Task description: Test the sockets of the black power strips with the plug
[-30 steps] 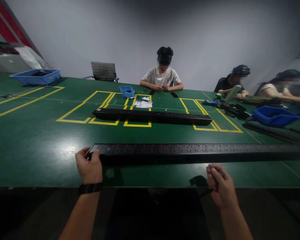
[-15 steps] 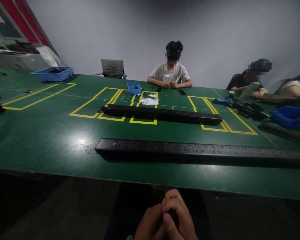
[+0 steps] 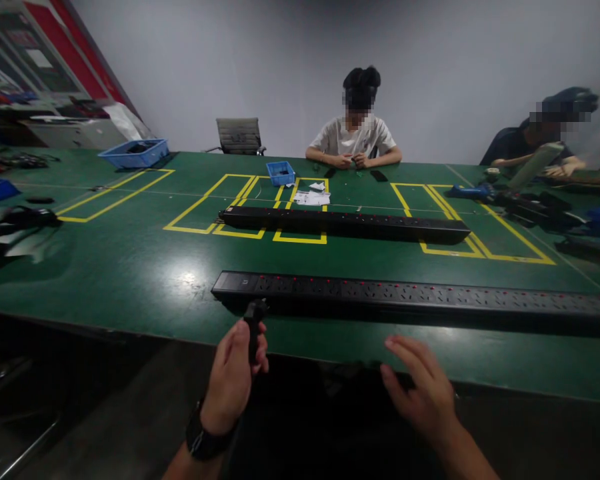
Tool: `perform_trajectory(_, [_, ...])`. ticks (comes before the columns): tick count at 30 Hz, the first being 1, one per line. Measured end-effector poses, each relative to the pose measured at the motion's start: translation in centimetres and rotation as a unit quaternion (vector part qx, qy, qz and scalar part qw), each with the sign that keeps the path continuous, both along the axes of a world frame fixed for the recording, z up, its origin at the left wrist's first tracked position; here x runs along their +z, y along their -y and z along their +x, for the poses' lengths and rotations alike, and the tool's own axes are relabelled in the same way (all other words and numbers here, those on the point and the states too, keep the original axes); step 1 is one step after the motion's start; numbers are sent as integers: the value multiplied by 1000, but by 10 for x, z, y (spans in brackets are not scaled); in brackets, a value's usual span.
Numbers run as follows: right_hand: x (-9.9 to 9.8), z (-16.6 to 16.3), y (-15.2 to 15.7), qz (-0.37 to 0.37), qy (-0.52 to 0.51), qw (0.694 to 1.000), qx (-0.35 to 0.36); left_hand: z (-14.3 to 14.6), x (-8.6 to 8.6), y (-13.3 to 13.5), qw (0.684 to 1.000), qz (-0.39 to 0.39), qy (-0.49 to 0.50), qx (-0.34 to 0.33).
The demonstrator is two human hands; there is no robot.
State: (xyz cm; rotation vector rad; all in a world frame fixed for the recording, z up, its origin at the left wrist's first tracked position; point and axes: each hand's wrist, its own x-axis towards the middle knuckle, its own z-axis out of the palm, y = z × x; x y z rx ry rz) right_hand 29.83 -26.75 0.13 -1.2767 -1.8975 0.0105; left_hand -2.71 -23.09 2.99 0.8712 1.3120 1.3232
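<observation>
Both hands are now apart and higher up, where half a second ago they were clasped together low down; the left hand point(image 3: 233, 380) is now holding a small black tool point(image 3: 253, 323) that was not showing before.

A big green table point(image 3: 130, 267) is filling most of the view; yellow tape lines point(image 3: 205, 200) are making boxes on its top. A long black power strip point(image 3: 410, 299) is lying flat along the near side of the table, running off to the right; little red dots are showing along its row of sockets. A second power strip point(image 3: 345, 225), shorter, is lying farther back across the yellow boxes, well apart from the first one.

A person in a white shirt point(image 3: 353, 137) is sitting at the far side with both hands together on the table; another person point(image 3: 540, 130) is sitting at the far right. A grey chair point(image 3: 239, 135) is standing at the far side; a big blue bin point(image 3: 136, 153) is sitting far left; a small blue bin point(image 3: 281, 173) is sitting near some white papers point(image 3: 313, 197).

The left hand is curling its fingers and thumb tight around the tool, holding it upright; the tool's top is sitting just in front of the long strip's left end, and I cannot tell if they are touching. A black watch point(image 3: 203, 440) is sitting on that wrist. The right hand point(image 3: 423, 393) is hanging palm down at the table's near edge, fingers spread and holding nothing.
</observation>
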Motion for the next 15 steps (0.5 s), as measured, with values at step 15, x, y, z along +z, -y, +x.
perform_trajectory(15, [45, 1, -151, -161, 278, 947, 5, -12, 6, -81, 998, -48, -38, 7])
